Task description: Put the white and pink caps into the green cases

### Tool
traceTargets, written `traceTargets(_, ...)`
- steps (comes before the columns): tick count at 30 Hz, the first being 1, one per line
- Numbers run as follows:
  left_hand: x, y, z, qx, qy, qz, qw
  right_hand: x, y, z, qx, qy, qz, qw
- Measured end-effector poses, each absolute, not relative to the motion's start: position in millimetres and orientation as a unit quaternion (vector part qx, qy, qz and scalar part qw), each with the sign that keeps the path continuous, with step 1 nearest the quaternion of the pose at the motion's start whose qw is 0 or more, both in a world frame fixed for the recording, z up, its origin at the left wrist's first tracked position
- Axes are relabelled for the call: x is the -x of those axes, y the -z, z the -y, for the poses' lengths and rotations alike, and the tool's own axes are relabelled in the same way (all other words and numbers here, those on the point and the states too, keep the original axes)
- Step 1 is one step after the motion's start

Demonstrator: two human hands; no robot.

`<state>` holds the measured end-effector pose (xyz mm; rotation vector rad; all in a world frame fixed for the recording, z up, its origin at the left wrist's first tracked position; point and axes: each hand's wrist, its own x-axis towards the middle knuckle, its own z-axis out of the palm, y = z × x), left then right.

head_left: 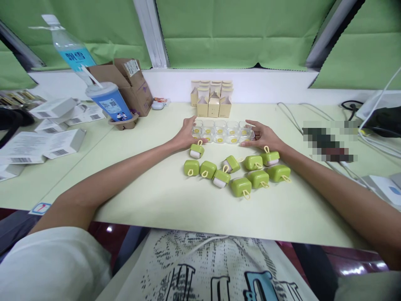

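A clear plastic egg-carton-like tray [220, 132] with two rows of cups and round yellow marks sits on the table in front of me. My left hand [188, 134] holds its left end, thumb at the near side. At the right end, my right hand [260, 134] grips it between thumb and fingers, with the index finger stretched along the top. Nearer to me lie several small rounded green cases with pale yellow loops. One green case [196, 149] shows a white lower part and lies just below my left hand; another green case [270, 157] is close to my right wrist.
Open small cardboard boxes [214, 102] stand against the wall behind the tray. To the left are a brown carton [133, 88], a blue cup [111, 102] in a cardboard holder, a tall bottle [73, 50] and white boxes [64, 142]. Cables [290, 117] run along the right side.
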<state>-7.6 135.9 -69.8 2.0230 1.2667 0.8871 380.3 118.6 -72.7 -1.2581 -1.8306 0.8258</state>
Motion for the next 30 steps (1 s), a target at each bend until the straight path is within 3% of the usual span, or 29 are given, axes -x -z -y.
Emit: traceTargets(30,11,75,-139,-0.774,-0.341,-0.462,0.269,-364,59,-108,0.555,-0.200,0.745,0.311)
